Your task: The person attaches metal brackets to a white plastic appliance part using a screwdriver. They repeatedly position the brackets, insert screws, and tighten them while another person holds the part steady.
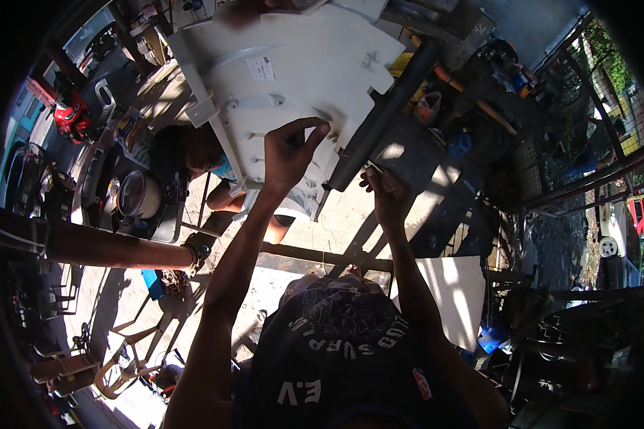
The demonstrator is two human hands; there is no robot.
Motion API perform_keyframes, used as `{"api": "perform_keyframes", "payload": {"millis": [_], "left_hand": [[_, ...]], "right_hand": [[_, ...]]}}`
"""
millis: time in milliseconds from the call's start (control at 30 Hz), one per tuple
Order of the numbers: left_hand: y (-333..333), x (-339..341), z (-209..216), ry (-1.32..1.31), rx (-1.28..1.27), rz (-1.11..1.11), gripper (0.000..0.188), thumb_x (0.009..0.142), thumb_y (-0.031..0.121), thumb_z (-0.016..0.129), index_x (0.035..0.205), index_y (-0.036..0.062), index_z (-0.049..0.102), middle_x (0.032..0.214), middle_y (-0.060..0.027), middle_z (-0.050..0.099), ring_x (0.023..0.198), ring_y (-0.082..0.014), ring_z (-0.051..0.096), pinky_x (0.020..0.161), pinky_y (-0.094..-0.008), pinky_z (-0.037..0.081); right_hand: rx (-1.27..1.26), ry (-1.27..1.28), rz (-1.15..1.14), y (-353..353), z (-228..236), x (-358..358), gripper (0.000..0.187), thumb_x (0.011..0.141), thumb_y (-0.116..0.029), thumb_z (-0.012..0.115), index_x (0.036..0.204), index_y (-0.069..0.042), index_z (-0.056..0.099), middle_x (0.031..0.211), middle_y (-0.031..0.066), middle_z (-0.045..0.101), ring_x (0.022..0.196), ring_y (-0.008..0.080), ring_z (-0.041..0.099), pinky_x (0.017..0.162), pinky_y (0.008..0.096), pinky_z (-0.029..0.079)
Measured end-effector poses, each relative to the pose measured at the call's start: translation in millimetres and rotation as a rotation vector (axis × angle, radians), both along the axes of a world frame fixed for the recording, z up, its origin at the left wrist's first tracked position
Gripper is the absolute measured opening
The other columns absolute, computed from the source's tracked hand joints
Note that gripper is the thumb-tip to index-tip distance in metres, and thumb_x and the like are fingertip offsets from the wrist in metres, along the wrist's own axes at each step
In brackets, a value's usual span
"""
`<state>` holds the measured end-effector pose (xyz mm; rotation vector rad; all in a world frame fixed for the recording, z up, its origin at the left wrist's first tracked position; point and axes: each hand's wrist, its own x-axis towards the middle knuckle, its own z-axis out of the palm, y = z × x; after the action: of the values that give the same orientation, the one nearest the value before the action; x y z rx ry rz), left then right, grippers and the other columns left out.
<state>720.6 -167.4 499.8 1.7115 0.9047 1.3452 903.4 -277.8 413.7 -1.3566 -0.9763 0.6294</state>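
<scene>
A large whitish moulded panel (300,64) with ribs, small bosses and a paper label fills the upper middle. My left hand (286,154) is at its lower right part, thumb and forefinger curled into a ring with their tips together. Whatever they pinch, if anything, is too small to make out. A thick black bar (383,118) runs slantwise along the panel's right edge. Just right of the bar's lower end, my right hand (390,196) pinches a small pale strip (374,169) between thumb and fingers.
Another person (202,154) crouches left of the panel, partly hidden by it. A rusty pipe (122,250) juts in from the left, near a round pot (139,194). Below right lies a white board (451,297). A wire-mesh frame (551,161) stands at the right.
</scene>
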Motion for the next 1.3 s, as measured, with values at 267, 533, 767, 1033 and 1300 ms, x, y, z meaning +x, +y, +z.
{"api": "perform_keyframes", "payload": {"millis": [267, 533, 767, 1033, 1300], "left_hand": [[-6.8, 1.7, -26.1, 0.271, -0.007, -0.167, 0.027, 0.083, 0.02, 0.085, 0.104, 0.0056, 0.076, 0.057, 0.0083, 0.033, 0.054, -0.0032, 0.027, 0.049, -0.0274, 0.023], [-19.4, 3.6, -59.6, 0.248, -0.061, -0.217, 0.036, 0.08, 0.024, 0.087, 0.11, 0.0073, 0.077, 0.053, 0.0059, 0.04, 0.05, -0.0036, 0.028, 0.046, -0.0277, 0.022], [-39.7, 7.8, -43.8, -0.02, -0.412, -0.289, 0.026, 0.089, 0.019, 0.079, 0.109, 0.0029, 0.075, 0.056, 0.0105, 0.041, 0.053, -0.0006, 0.029, 0.048, -0.024, 0.022], [-52.9, 33.4, -55.7, 0.047, -0.262, -0.383, 0.028, 0.09, 0.021, 0.078, 0.11, 0.002, 0.073, 0.061, 0.0073, 0.051, 0.054, -0.0005, 0.033, 0.048, -0.023, 0.026], [-82.4, 41.8, -47.0, -0.257, -0.818, -0.357, 0.02, 0.092, 0.022, 0.076, 0.091, 0.0029, 0.069, 0.06, 0.0093, 0.039, 0.049, -0.0011, 0.029, 0.045, -0.023, 0.023]], "right_hand": [[0.096, 0.083, 0.324, 36.9, -29.8, 46.5, 0.016, 0.098, -0.01, 0.064, 0.104, 0.005, 0.067, 0.085, 0.0087, 0.069, 0.079, 0.0148, 0.065, 0.07, 0.0295, 0.05], [0.033, 0.266, 0.604, 83.6, -36.4, 59.3, 0.018, 0.092, -0.008, 0.069, 0.107, 0.0, 0.064, 0.094, 0.0071, 0.069, 0.088, 0.0164, 0.067, 0.081, 0.0315, 0.055], [0.056, 0.515, 0.892, 76.5, -15.4, 52.5, 0.015, 0.094, -0.018, 0.069, 0.095, -0.005, 0.062, 0.093, 0.0043, 0.061, 0.092, 0.0159, 0.062, 0.083, 0.0319, 0.05], [-0.061, 0.368, 0.855, 60.6, -32.6, 46.5, 0.038, 0.088, -0.042, 0.073, 0.098, -0.008, 0.058, 0.11, 0.0057, 0.051, 0.098, 0.014, 0.056, 0.084, 0.0268, 0.046], [0.044, 0.32, 0.976, 42.1, -14.5, 46.2, 0.057, 0.086, -0.045, 0.075, 0.12, -0.002, 0.06, 0.117, 0.0057, 0.057, 0.106, 0.0147, 0.056, 0.092, 0.03, 0.048]]}}
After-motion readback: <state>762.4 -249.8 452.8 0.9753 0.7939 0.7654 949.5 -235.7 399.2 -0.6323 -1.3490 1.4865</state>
